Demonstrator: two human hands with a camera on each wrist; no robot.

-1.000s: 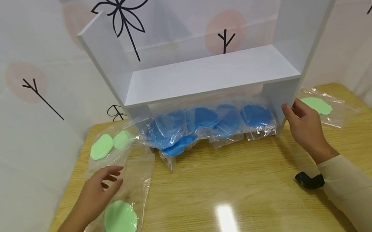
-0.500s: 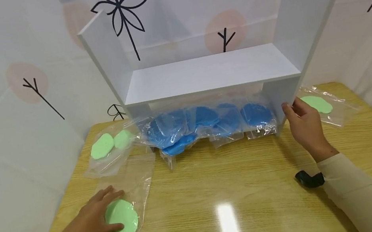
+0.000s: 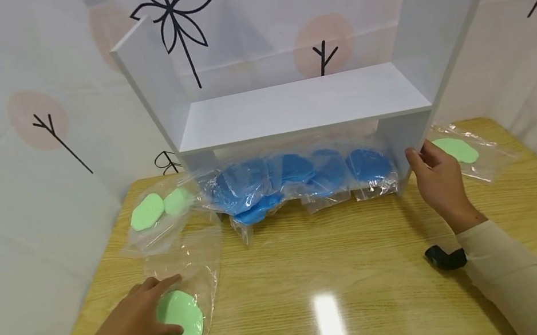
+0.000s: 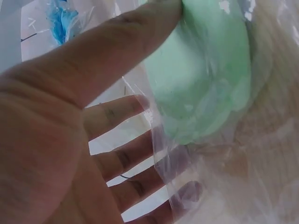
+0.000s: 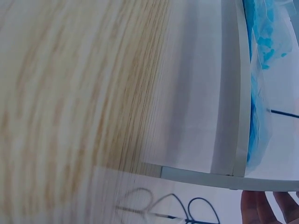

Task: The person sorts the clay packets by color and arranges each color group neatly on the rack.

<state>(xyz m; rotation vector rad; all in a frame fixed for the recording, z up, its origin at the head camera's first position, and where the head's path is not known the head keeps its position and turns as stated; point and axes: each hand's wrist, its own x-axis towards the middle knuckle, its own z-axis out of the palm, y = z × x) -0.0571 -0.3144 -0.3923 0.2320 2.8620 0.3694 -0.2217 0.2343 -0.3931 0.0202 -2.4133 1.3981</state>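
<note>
Head view shows a white H-shaped wooden shelf unit point(image 3: 301, 106) standing at the far edge of a light wood-grain table point(image 3: 346, 271); all positions below are given relative to this shelf unit.

The left hand point(image 3: 132, 322) lies in front of and to the left of the shelf unit, near the table's front edge. Its fingers are extended and spread flat over a clear plastic bag holding a pale green flat clay disc point(image 3: 182, 320). The left wrist view shows the thumb point(image 4: 117, 51) pressed along the disc's edge and the other fingers behind the film, none curled round it. The flat contact appears intended to pin the slippery bag against the tabletop so that it does not slide.

The right hand point(image 3: 438, 180) is at the shelf unit's right upright, thumb and fingertips touching the front edge of the panel's lower leg. The grip is loose; whether it clamps the panel cannot be told. This placement appears to steady the unit.

Under the shelf board lies a row of clear bags of blue clay discs point(image 3: 301, 177), grouped by colour. A clear bag with two green discs point(image 3: 160, 207) lies just left of the left upright; another bagged green disc point(image 3: 456, 151) lies just right of the right upright, behind the right hand.
</note>
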